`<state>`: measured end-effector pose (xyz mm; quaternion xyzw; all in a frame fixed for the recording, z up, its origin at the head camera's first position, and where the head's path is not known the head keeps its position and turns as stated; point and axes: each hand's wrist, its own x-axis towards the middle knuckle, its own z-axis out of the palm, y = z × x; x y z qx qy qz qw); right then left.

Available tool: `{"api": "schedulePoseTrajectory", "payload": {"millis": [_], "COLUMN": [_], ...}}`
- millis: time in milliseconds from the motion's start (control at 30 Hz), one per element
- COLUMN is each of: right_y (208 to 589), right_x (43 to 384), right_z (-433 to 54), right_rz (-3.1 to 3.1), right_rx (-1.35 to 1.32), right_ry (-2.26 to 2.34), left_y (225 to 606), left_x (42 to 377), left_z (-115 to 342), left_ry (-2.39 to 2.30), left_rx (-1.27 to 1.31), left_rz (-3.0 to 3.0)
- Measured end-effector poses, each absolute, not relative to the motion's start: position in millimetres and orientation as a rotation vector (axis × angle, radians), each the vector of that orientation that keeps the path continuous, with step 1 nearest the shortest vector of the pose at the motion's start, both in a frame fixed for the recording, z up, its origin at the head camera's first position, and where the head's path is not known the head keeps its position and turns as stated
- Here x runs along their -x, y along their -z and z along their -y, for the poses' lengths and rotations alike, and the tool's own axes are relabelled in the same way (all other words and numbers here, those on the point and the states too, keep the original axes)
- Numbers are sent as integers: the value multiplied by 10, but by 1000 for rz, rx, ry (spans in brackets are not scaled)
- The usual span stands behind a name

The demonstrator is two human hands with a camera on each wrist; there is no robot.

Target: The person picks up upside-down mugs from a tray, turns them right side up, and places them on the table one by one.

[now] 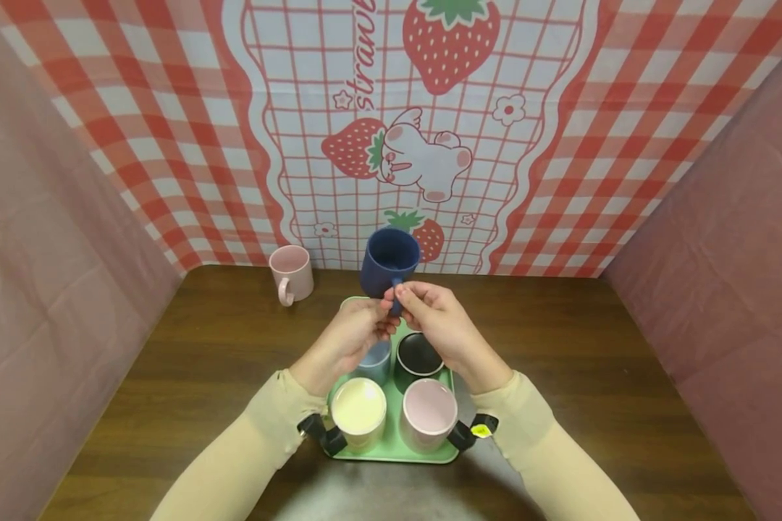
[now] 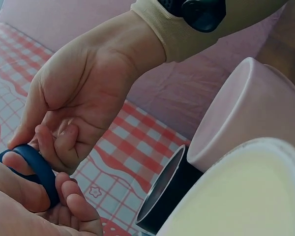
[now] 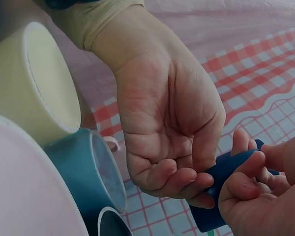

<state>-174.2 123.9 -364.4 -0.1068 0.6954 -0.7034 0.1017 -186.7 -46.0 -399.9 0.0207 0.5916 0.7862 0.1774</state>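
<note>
The left hand (image 1: 358, 329) and the right hand (image 1: 433, 311) are held close together, and the loop handle (image 2: 48, 182) of a dark blue, round mug (image 1: 381, 269) is pinched between the thumb and fingers of both. The mug is held with its mouth facing up and its handle turned to the near side, at the far end of a light green, rectangular tray (image 1: 394, 434); its base is hidden by the hands.

On the tray four round cups are set in two rows: a pale yellow cup (image 1: 358, 409) near left, a pale pink cup (image 1: 429, 414) near right, a blue-grey cup (image 1: 376, 359) far left, partly covered by the left hand, and a black cup with a light rim (image 1: 420, 354) far right, just beside the right hand.

A pink mug with a handle (image 1: 292, 273) is placed well to the left, on the brown wooden desk (image 1: 560, 376). The far side is covered by a red-and-white checked cloth printed with strawberries (image 1: 625, 145).
</note>
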Motion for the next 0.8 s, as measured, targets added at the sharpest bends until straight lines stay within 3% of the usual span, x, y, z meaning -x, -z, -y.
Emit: {"api": "schedulePoseTrajectory", "payload": {"millis": [800], "right_y": [3692], "right_x": [1748], "right_z": [-1212], "right_rz": [-2041], "right_rx": [383], "right_ry": [2184], "left_y": [3912], "left_x": [1845], "left_z": [529], "left_ry": [-2065], "left_rx": [-183], "left_rz": [-1885]}}
